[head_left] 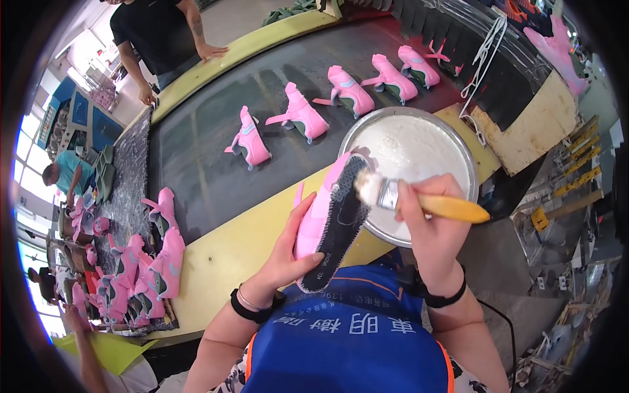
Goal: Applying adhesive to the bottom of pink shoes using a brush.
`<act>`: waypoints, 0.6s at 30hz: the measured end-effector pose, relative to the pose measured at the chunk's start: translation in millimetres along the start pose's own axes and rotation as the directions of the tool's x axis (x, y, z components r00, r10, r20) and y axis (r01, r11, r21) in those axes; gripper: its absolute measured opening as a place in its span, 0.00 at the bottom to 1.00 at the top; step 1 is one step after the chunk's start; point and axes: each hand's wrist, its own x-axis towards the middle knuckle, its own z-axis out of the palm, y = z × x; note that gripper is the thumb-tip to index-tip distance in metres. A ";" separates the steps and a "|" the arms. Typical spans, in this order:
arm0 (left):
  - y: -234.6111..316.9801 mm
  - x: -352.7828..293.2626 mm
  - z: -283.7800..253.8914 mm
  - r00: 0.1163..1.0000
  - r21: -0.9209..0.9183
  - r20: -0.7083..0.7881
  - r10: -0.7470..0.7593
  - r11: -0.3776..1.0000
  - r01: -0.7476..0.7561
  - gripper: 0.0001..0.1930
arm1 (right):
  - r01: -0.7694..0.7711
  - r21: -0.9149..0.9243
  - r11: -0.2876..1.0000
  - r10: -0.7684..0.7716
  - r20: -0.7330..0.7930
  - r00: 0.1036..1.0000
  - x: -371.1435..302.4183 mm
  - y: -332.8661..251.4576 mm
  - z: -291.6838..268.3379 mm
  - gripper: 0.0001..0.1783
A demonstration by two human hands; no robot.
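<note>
My left hand point(293, 251) is wrapped round a pink shoe upper point(314, 226), tilted so that its black stitched underside point(342, 223) faces up. In my right hand point(436, 226) is a paintbrush point(452, 207) with a yellow handle and a metal band. Its white-coated bristles point(368, 188) are at the underside near the far end, where a wet patch shows. Beyond the brush stands a round metal basin point(473, 171) holding white liquid point(409, 147). The basin is partly behind my right hand and the brush.
Several pink shoe uppers point(299, 118) lie in a row on the dark conveyor belt point(203, 157), edged by yellow boards point(229, 275). More pink uppers point(134, 278) are heaped at the left. A person point(154, 36) rests a hand on the far board. A white cord point(481, 62) hangs at right.
</note>
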 end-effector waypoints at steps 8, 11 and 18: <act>12.3 -10.4 4.8 0.994 0.323 -0.109 0.005 0.946 0.030 0.50 | 0.126 -0.103 0.987 -0.115 0.108 0.987 -6.5 1.7 24.3 0.10; -9.4 -16.6 -6.6 0.968 0.198 -0.248 0.045 0.980 0.005 0.50 | 0.095 -0.062 0.993 -0.084 0.162 0.983 -12.7 6.9 16.5 0.08; -57.5 -16.2 -107.6 0.563 -0.444 -0.741 -0.366 0.896 -0.001 0.42 | -0.050 0.032 0.998 0.052 -0.071 0.996 -9.4 22.0 -31.7 0.07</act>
